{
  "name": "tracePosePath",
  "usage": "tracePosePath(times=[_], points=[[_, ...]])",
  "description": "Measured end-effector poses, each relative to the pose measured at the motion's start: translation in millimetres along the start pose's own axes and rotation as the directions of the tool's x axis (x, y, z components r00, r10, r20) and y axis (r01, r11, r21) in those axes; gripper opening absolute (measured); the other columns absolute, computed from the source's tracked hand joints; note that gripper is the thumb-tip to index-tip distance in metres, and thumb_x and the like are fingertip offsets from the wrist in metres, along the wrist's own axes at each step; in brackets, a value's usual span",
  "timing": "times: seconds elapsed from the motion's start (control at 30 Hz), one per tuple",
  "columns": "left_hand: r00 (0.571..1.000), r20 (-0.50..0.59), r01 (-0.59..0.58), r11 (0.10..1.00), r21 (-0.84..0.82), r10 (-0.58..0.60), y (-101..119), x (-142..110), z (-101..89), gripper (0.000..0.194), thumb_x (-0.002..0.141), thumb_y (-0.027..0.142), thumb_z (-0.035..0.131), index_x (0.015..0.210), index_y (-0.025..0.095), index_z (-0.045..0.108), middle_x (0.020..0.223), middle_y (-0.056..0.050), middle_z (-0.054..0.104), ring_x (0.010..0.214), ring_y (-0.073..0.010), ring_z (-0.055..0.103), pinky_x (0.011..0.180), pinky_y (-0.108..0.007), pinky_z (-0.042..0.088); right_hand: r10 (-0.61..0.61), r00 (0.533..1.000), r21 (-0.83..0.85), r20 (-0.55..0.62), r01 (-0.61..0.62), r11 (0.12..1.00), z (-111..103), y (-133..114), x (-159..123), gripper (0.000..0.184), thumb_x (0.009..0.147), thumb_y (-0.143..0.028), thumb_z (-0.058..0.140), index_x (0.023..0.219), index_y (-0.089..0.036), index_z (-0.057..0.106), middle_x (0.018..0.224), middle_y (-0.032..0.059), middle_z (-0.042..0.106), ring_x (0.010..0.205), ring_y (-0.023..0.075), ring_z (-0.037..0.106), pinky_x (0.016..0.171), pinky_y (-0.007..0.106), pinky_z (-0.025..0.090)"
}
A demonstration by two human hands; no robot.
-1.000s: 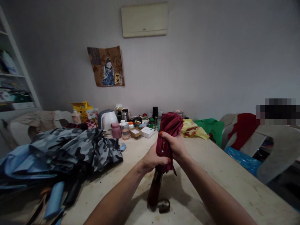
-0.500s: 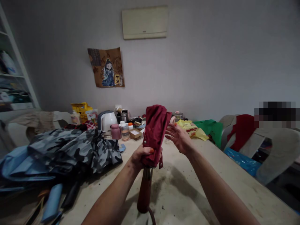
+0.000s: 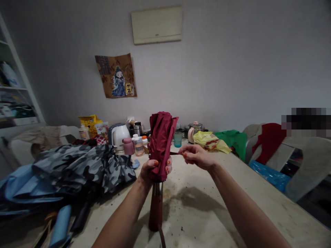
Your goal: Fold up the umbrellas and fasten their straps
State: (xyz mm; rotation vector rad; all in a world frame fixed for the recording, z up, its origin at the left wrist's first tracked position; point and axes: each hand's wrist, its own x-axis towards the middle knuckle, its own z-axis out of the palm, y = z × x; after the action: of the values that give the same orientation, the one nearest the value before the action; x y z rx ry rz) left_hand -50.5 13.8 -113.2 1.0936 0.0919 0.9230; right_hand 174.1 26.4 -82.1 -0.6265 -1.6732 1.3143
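A dark red folding umbrella (image 3: 161, 137), its canopy gathered and its handle pointing down, is upright in front of me. My left hand (image 3: 152, 168) wraps round the lower part of the canopy. Below it show a metal collar and a brown-red handle (image 3: 155, 212) with a wrist cord. To the right, my right hand (image 3: 198, 156) pinches the end of the umbrella's thin strap (image 3: 176, 153), which is stretched out sideways from the canopy.
Left on the table (image 3: 207, 220) lie a camouflage umbrella (image 3: 85, 165) and a light blue one (image 3: 28, 187). Behind stand a kettle (image 3: 120, 134), bottles, a teal cup (image 3: 177, 139) and a yellow bag (image 3: 209, 140). A person is partly visible at the far right.
My right hand, open beside the canopy before, has closed on the strap and pulled it out to the right. The umbrella has shifted slightly left in my left hand.
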Motion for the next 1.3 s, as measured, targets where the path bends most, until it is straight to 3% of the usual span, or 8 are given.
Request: tracePosePath(times=[0.17,0.27,0.33,0.43,0.7,0.87,1.03,1.3], points=[[0.998,0.022,-0.052,0.999,0.008,0.052,4,-1,-0.4,0.044,0.053,0.042,0.073,0.080,0.010,0.056,0.072,-0.001,0.043,0.055,-0.0061,0.040,0.051,-0.020,0.036,-0.086,0.995,-0.270,0.045,0.095,0.958,-8,-21,-9,0.041,0.067,-0.026,0.076,0.105,-0.015,0.066,0.056,-0.0085,0.042,0.052,0.0066,0.036,0.048,0.017,0.029],[0.997,0.031,-0.075,0.997,0.015,0.075,6,-2,-2.1,0.044,0.054,0.042,0.073,0.081,0.012,0.057,0.072,-0.001,0.044,0.053,-0.0059,0.039,0.050,-0.021,0.036,-0.164,0.986,-0.492,0.018,0.151,0.857,-4,-25,-9,0.020,0.078,-0.032,0.062,0.082,-0.014,0.069,0.057,-0.0044,0.046,0.052,0.0076,0.036,0.049,0.020,0.027],[0.997,0.034,-0.073,0.997,0.000,0.072,6,-2,-5.7,0.043,0.054,0.041,0.073,0.082,0.012,0.058,0.072,-0.002,0.046,0.054,-0.0062,0.041,0.051,-0.021,0.037,-0.205,0.978,-0.577,-0.046,0.141,0.804,-4,-26,-8,0.029,0.081,-0.036,0.055,0.065,-0.015,0.064,0.055,-0.0024,0.048,0.050,0.0084,0.037,0.047,0.021,0.026],[0.998,0.012,-0.054,0.999,0.003,0.054,7,-4,-11.0,0.044,0.055,0.038,0.072,0.086,0.010,0.061,0.074,-0.004,0.051,0.058,-0.0089,0.047,0.051,-0.020,0.038,-0.241,0.962,-0.585,-0.126,0.124,0.801,-5,-26,-7,0.034,0.079,-0.041,0.055,0.057,-0.016,0.055,0.051,-0.0032,0.043,0.048,0.0084,0.035,0.047,0.022,0.024],[0.930,-0.314,-0.068,0.929,0.363,0.191,4,4,10.0,0.053,0.048,0.024,0.079,0.096,0.011,0.060,0.079,-0.004,0.064,0.060,-0.0122,0.057,0.055,-0.024,0.047,-0.235,0.950,-0.301,-0.205,0.168,0.939,26,-28,-10,0.040,0.081,-0.042,0.057,0.053,-0.018,0.042,0.046,-0.0064,0.031,0.045,0.0061,0.021,0.045,0.024,0.014],[0.926,-0.343,0.041,0.865,0.500,0.155,-13,14,30.4,0.045,0.051,0.020,0.078,0.090,0.011,0.059,0.072,-0.002,0.065,0.057,-0.0132,0.059,0.054,-0.025,0.050,-0.319,0.935,-0.527,-0.157,0.194,0.828,52,-26,-11,0.036,0.083,-0.040,0.050,0.057,-0.017,0.043,0.054,-0.0034,0.037,0.051,0.0082,0.031,0.049,0.023,0.023],[0.837,-0.499,0.129,0.808,0.575,0.222,-19,19,30.7,0.041,0.053,0.020,0.076,0.088,0.012,0.057,0.064,-0.001,0.065,0.049,-0.0155,0.060,0.046,-0.027,0.050,-0.317,0.942,-0.786,-0.110,0.113,0.607,59,-15,-8,0.031,0.087,-0.033,0.043,0.061,-0.017,0.042,0.058,-0.0006,0.045,0.056,0.0107,0.037,0.055,0.025,0.026],[0.791,-0.505,0.120,0.722,0.682,0.345,-14,20,24.8,0.034,0.051,0.022,0.077,0.079,0.012,0.059,0.061,-0.001,0.063,0.046,-0.0116,0.056,0.043,-0.022,0.047,-0.165,0.985,-0.793,0.053,0.142,0.592,48,-13,-4,0.021,0.086,-0.021,0.041,0.066,-0.017,0.046,0.062,-0.0005,0.049,0.058,0.0105,0.041,0.058,0.024,0.029]])
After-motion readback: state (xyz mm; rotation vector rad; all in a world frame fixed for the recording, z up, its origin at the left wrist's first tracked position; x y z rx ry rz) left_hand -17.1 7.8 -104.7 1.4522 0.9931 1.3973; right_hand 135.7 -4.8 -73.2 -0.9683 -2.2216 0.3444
